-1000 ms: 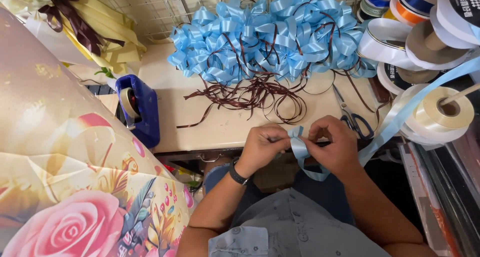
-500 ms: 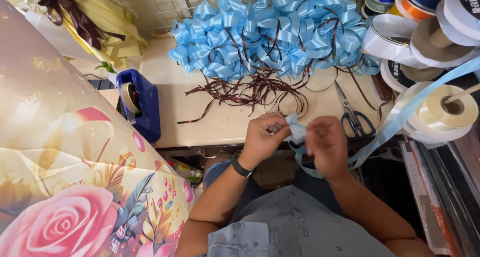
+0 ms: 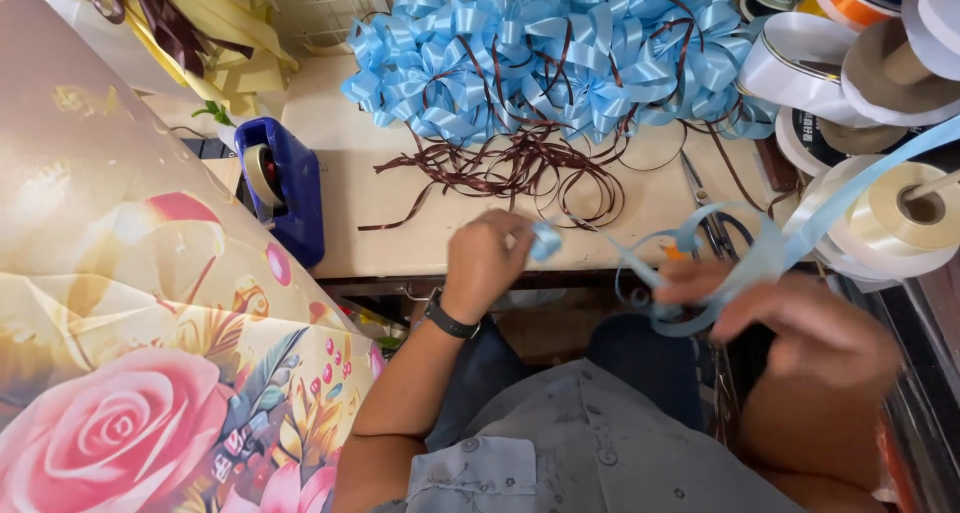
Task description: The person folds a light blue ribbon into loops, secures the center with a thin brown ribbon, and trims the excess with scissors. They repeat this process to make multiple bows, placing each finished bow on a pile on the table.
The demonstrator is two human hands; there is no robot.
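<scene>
Light blue ribbon (image 3: 760,258) stretched between both hands now, no longer bunched at one spot as a second ago. Left hand (image 3: 487,263) clenched at the table edge, pinching a small blue loop (image 3: 545,241) of that ribbon between thumb and fingers; black watch (image 3: 450,318) on its wrist. Right hand (image 3: 800,323) pulled away to the right and lower, blurred, fingers closed around the ribbon strand, where earlier both hands met close together in front of the body. Ribbon running up and right from that hand toward the cream spool (image 3: 900,218) at the frame's edge, with a loose curl hanging between the hands. Heap of finished blue bows (image 3: 540,58) at the back of the beige table (image 3: 350,163), brown thin ribbon (image 3: 500,168) tangled just in front of it, as before. Scissors (image 3: 705,208) lying on the table near the right hand, partly behind the stretched strand. Blue tape dispenser (image 3: 285,188) at the table's left end, beside rose-printed wrapping paper (image 3: 120,353). Stacked ribbon reels (image 3: 860,63) at upper right, unchanged. Camera view shifted slightly downward and closer.
</scene>
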